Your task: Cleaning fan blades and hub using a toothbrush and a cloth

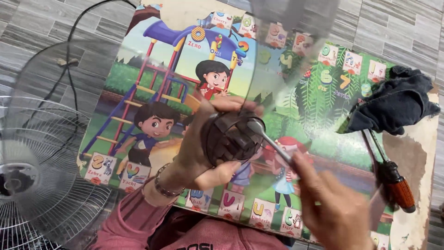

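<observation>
Left hand (196,148) wrapped around dark plastic fan hub (231,136), fingers curled shut on it, held above the colourful alphabet mat (152,78). Right hand (330,208) closed on a metal tool (273,141), tip pressed into the hub's centre. Judged rigid, light, ribbed enough for grip; clear blades (282,69) probably thin and brittle, best held by the hub. Lay nearby: wire fan guard (41,153), dark cloth (397,104), orange-handled screwdriver (397,185). Ringed the mat's edge: small square picture cards in bright colours.

A wire fan guard (41,176), dark cloth (397,106) and orange-handled screwdriver (397,185) lie nearby.
</observation>
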